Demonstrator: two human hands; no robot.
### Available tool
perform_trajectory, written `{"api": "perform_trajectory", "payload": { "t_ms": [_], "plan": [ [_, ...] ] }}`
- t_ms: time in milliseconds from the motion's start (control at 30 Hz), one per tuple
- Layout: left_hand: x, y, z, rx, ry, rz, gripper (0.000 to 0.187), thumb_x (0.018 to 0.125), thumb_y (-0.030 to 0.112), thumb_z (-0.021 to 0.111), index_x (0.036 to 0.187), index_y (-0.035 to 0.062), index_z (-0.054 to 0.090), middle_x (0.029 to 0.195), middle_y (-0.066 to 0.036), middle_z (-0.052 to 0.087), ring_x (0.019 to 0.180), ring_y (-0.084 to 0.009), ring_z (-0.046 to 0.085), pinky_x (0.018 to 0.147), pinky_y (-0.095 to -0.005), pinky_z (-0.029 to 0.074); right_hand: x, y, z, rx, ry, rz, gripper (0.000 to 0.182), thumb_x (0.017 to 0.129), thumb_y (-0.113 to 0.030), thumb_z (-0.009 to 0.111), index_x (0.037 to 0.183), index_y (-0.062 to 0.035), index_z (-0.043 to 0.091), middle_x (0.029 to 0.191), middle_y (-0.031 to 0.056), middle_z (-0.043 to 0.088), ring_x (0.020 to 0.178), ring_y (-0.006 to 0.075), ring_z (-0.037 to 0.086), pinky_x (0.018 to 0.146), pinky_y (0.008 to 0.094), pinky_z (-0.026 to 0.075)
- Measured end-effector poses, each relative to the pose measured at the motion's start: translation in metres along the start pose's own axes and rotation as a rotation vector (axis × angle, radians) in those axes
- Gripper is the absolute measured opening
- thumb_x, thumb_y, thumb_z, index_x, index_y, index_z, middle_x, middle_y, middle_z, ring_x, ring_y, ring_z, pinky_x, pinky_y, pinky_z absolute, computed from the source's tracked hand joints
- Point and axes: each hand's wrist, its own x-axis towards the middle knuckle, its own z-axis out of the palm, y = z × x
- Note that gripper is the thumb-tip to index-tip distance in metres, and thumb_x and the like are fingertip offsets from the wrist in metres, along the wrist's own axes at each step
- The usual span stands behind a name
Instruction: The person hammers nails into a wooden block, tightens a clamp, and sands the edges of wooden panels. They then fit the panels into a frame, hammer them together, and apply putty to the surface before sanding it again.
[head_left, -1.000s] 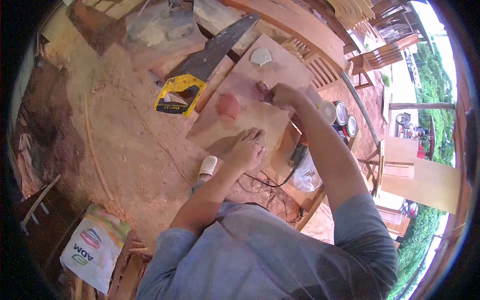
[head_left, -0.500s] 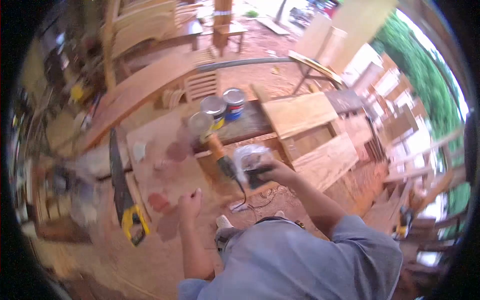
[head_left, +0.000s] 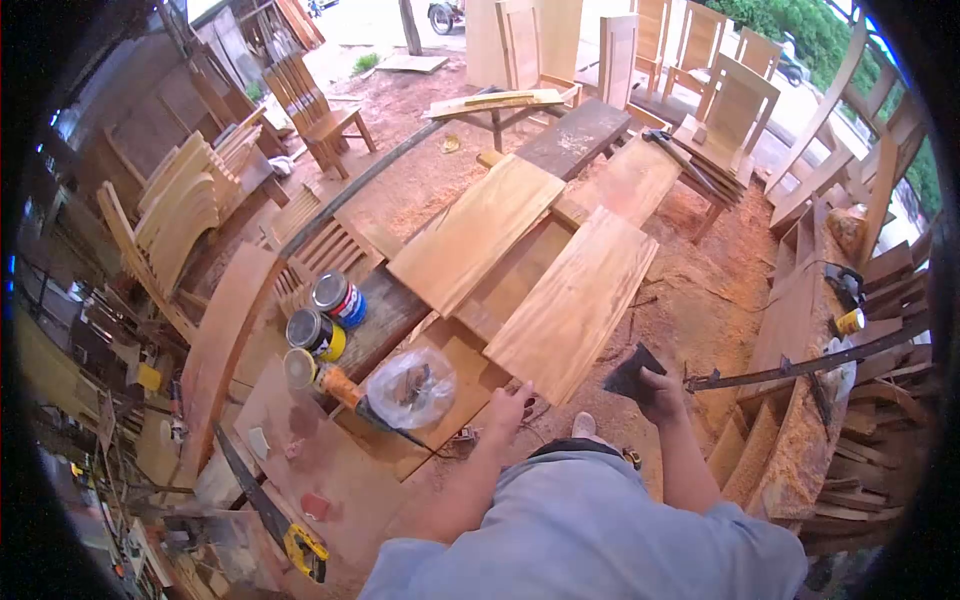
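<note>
My right hand (head_left: 660, 393) grips a dark sheet of sandpaper (head_left: 633, 374), held out above the dusty ground to the right of the boards. My left hand (head_left: 513, 405) has its fingers apart and holds nothing; its fingertips are right at the near corner of a pale wooden panel (head_left: 575, 300). A second panel (head_left: 480, 232) lies beyond it, with a wooden frame between the two. Left of my left hand sit a clear plastic bag (head_left: 412, 388) with something inside and an orange-and-dark power tool (head_left: 342, 386) with a cord.
Paint cans (head_left: 338, 298) stand on a dark plank behind the bag. A yellow-handled handsaw (head_left: 262, 503) lies at lower left on a dusty board (head_left: 360, 490). At right is a sawdust-covered bench (head_left: 800, 440) with a long bar jutting out. Wooden chairs (head_left: 735, 110) stand at the back.
My view has turned to the right. My right hand, with the sandpaper, has moved away from the plastic bag out to the right. My left hand has reached the panel's corner and its fingers have spread.
</note>
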Motion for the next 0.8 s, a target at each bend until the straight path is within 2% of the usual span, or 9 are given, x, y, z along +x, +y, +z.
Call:
{"api": "perform_trajectory", "payload": {
  "t_ms": [33, 100, 167, 233, 300, 367, 533, 667, 800],
  "plan": [
    [0.009, -0.012, 0.008, 0.013, 0.005, -0.001, 0.038, 0.088, 0.022, 0.068, 0.113, -0.0031, 0.057, 0.101, -0.01, 0.066, 0.085, -0.0166, 0.064, 0.073, -0.0302, 0.052, 0.001, -0.006, -0.012, 0.011, 0.038, -0.013, 0.046, 0.081, -0.008, 0.065, 0.125, 0.0009, 0.054, 0.112, 0.0129, 0.065, 0.101, 0.0306, 0.064, 0.093, 0.0476, 0.051],
    [0.015, -0.022, 0.021, -0.068, 0.022, 0.227, 0.029, 0.085, 0.014, 0.071, 0.107, -0.0012, 0.059, 0.098, -0.01, 0.066, 0.083, -0.0191, 0.064, 0.072, -0.0329, 0.054, 0.0, -0.018, -0.025, 0.038, 0.036, -0.022, 0.045, 0.081, -0.008, 0.065, 0.125, 0.0007, 0.054, 0.112, 0.0129, 0.065, 0.101, 0.0305, 0.064, 0.094, 0.0476, 0.051],
    [0.006, -0.018, 0.032, -0.034, 0.074, 0.215, 0.031, 0.084, 0.012, 0.071, 0.109, -0.0018, 0.058, 0.098, -0.009, 0.065, 0.083, -0.0189, 0.064, 0.073, -0.033, 0.054, 0.003, -0.031, -0.04, 0.062, 0.029, -0.025, 0.045, 0.082, -0.008, 0.064, 0.125, 0.0006, 0.054, 0.112, 0.0129, 0.065, 0.101, 0.0304, 0.065, 0.094, 0.0475, 0.051],
    [0.004, -0.013, 0.036, -0.009, 0.13, 0.202, 0.033, 0.083, 0.01, 0.072, 0.11, -0.0025, 0.057, 0.098, -0.008, 0.065, 0.083, -0.0187, 0.063, 0.074, -0.0331, 0.053, 0.009, -0.041, -0.056, 0.043, 0.014, -0.026, 0.043, 0.085, -0.011, 0.063, 0.126, -0.0052, 0.055, 0.113, 0.0108, 0.065, 0.104, 0.0294, 0.064, 0.096, 0.0491, 0.049],
    [0.008, -0.019, 0.028, 0.094, 0.136, 0.21, 0.041, 0.08, 0.009, 0.075, 0.114, -0.003, 0.056, 0.11, -0.012, 0.064, 0.097, -0.0198, 0.061, 0.084, -0.0328, 0.05, 0.017, -0.046, -0.074, 0.054, 0.002, -0.026, 0.043, 0.086, -0.012, 0.062, 0.128, -0.0052, 0.054, 0.113, 0.0108, 0.065, 0.104, 0.0294, 0.064, 0.096, 0.0492, 0.049],
    [0.008, -0.022, 0.028, 0.114, 0.159, 0.189, 0.042, 0.079, 0.009, 0.075, 0.115, -0.003, 0.055, 0.11, -0.012, 0.064, 0.096, -0.0188, 0.061, 0.083, -0.0333, 0.05, 0.025, -0.05, -0.08, 0.07, 0.013, -0.054, 0.042, 0.088, -0.013, 0.06, 0.129, -0.0054, 0.053, 0.112, 0.0106, 0.065, 0.104, 0.0296, 0.064, 0.096, 0.049, 0.049],
    [-0.008, -0.017, 0.017, 0.045, -0.101, 0.178, 0.038, 0.083, 0.007, 0.07, 0.118, -0.0008, 0.056, 0.108, -0.008, 0.064, 0.094, -0.0188, 0.061, 0.082, -0.0338, 0.051, 0.039, -0.052, -0.105, 0.107, 0.146, -0.03, 0.035, 0.094, -0.018, 0.055, 0.126, -0.0039, 0.055, 0.113, 0.0108, 0.065, 0.101, 0.0278, 0.065, 0.094, 0.0443, 0.051],
    [-0.024, -0.017, 0.013, 0.118, -0.09, 0.244, 0.036, 0.085, 0.007, 0.067, 0.118, 0.0001, 0.056, 0.107, -0.006, 0.064, 0.093, -0.0183, 0.062, 0.08, -0.0342, 0.051, 0.036, -0.04, -0.097, 0.281, 0.193, -0.045, 0.034, 0.092, -0.013, 0.056, 0.124, -0.0026, 0.057, 0.114, 0.0123, 0.065, 0.099, 0.0279, 0.066, 0.09, 0.043, 0.053],
    [-0.028, -0.013, 0.013, 0.15, -0.088, 0.213, 0.034, 0.087, 0.011, 0.067, 0.117, -0.0002, 0.057, 0.107, -0.006, 0.064, 0.093, -0.0163, 0.061, 0.078, -0.0331, 0.052, 0.04, -0.03, -0.097, 0.24, 0.197, -0.076, 0.034, 0.089, -0.007, 0.057, 0.123, -0.0031, 0.057, 0.112, 0.0123, 0.066, 0.098, 0.0273, 0.066, 0.089, 0.0427, 0.054]
  ]
}}
